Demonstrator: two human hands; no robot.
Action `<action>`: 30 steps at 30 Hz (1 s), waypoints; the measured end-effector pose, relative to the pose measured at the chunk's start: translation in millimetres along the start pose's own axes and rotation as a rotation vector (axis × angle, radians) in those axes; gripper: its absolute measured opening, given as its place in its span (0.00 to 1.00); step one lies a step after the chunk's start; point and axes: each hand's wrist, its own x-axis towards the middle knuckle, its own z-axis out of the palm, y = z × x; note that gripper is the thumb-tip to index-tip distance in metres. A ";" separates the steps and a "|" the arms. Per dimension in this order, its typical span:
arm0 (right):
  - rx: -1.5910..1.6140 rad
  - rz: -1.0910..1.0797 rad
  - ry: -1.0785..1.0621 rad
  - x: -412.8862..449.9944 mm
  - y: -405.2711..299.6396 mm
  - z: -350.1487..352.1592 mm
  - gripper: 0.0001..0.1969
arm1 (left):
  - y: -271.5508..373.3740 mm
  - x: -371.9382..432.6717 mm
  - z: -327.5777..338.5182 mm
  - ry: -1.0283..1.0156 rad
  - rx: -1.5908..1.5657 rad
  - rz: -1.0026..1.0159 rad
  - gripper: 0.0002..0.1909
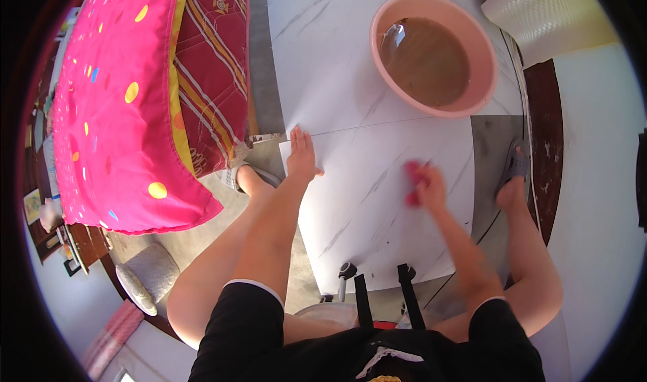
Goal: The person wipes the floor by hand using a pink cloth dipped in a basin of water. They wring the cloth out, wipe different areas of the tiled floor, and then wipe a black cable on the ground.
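My left hand (302, 158) lies flat on the left edge of a white marble-patterned panel (364, 200), close to the seam with a second such panel (323, 58). Its fingers are extended, the thumb stands apart, and it holds nothing. In my right hand (432, 187) is a pinkish-red scrubber or cloth (414, 180), against the nearer panel's right half. Motion blurs it, so its exact kind is unclear. A pink plastic basin (482, 99) rests on the farther panel, partly filled with murky brownish water (424, 63). A few small dark specks dot the nearer panel.
To the left is a bed with a bright pink dotted cover (116, 129) over a dark red striped mattress (207, 89). A small padded stool (151, 266) stands behind it. Casters (348, 270) touch the near panel edge. At right are a cable (490, 226) and a rolled sheet (546, 18).
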 end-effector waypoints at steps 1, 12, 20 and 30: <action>-0.088 0.043 0.089 31.0 16.2 -22.1 0.18 | 2.6 1.9 -1.1 0.000 0.013 0.010 0.63; -0.546 0.107 -0.186 -79.3 -37.3 73.4 0.33 | 86.7 -1.3 18.3 0.143 -0.059 -0.132 0.40; 0.580 0.712 0.365 -94.0 -13.0 60.7 0.20 | 259.8 -20.8 -49.9 -0.476 -2.057 -0.051 0.28; 0.714 0.727 0.677 -19.3 1.0 -34.4 0.16 | 260.7 26.7 -57.3 -0.469 -2.392 -0.041 0.12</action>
